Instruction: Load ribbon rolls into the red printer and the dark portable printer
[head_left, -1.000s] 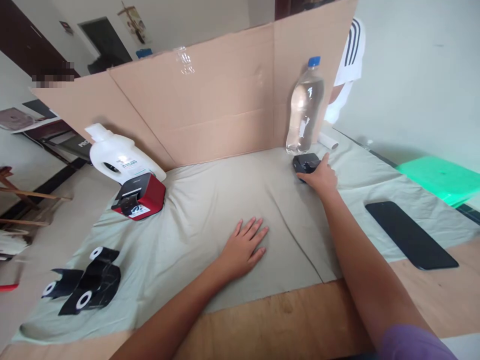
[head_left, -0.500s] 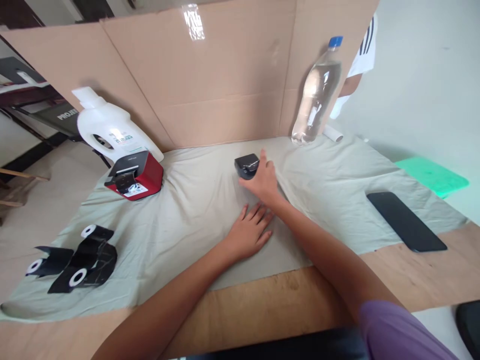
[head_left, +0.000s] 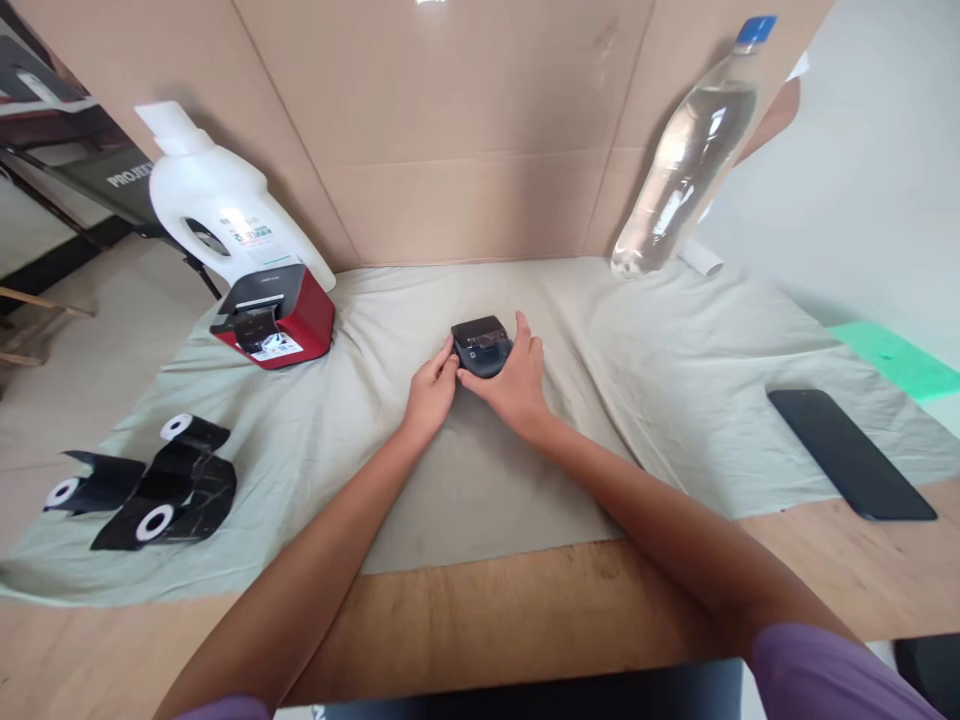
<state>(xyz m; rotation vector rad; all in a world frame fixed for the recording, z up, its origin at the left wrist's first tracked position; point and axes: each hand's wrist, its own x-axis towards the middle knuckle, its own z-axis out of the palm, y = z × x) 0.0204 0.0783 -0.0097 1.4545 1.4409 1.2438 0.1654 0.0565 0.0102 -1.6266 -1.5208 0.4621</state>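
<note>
A small black portable printer [head_left: 481, 347] with a glossy strip on top rests on the cloth in front of me. My left hand [head_left: 433, 388] is closed against its left side, thumb and fingertips at the near left corner. On the other side, my right hand [head_left: 519, 380] grips the printer between thumb at the front edge and fingers along the right side, with the index finger pointing up. The fingertips behind the right side are hidden.
Left: a red and black box-shaped device [head_left: 281, 320], a white handled bottle [head_left: 225, 210] and several black-wrapped paper rolls [head_left: 169, 485]. Right: a water bottle [head_left: 686, 150], a white tube [head_left: 701, 258], a phone [head_left: 847, 452]. Cardboard [head_left: 465, 210] stands behind; a person's arm [head_left: 776, 115] shows past it.
My left hand has risen from lying flat on the cloth to the printer's left side. The printer and my right hand have shifted slightly left. The view has tilted down.
</note>
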